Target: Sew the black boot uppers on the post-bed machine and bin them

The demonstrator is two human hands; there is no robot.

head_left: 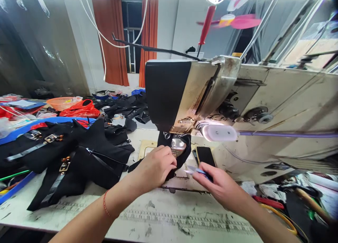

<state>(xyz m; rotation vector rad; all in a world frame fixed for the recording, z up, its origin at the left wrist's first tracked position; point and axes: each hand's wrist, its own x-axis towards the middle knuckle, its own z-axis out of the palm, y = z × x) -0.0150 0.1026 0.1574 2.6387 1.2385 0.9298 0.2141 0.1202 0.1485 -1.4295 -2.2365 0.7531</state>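
Observation:
A black fabric piece point(185, 155) curves around the needle area of a sewing machine point(169, 95). My left hand point(158, 165) is closed on this fabric, fingers bent at its near edge just in front of the presser foot. To the right, my right hand point(219, 185) grips small thread snips point(202, 172) with a blue handle. Their pale blades point left toward the fabric, with a gap between them and my left hand. The palm hides part of the handle. Behind the snips a dark-screened phone point(205, 155) lies on the machine bed.
Black fabric pieces with buckles and zips point(87, 158) are heaped at left, partly over a blue tray point(18, 186). A ruler strip point(169, 218) runs along the table front. Tools, including a red-handled one point(269, 202), clutter the right. A lamp point(220, 132) hangs beside the needle.

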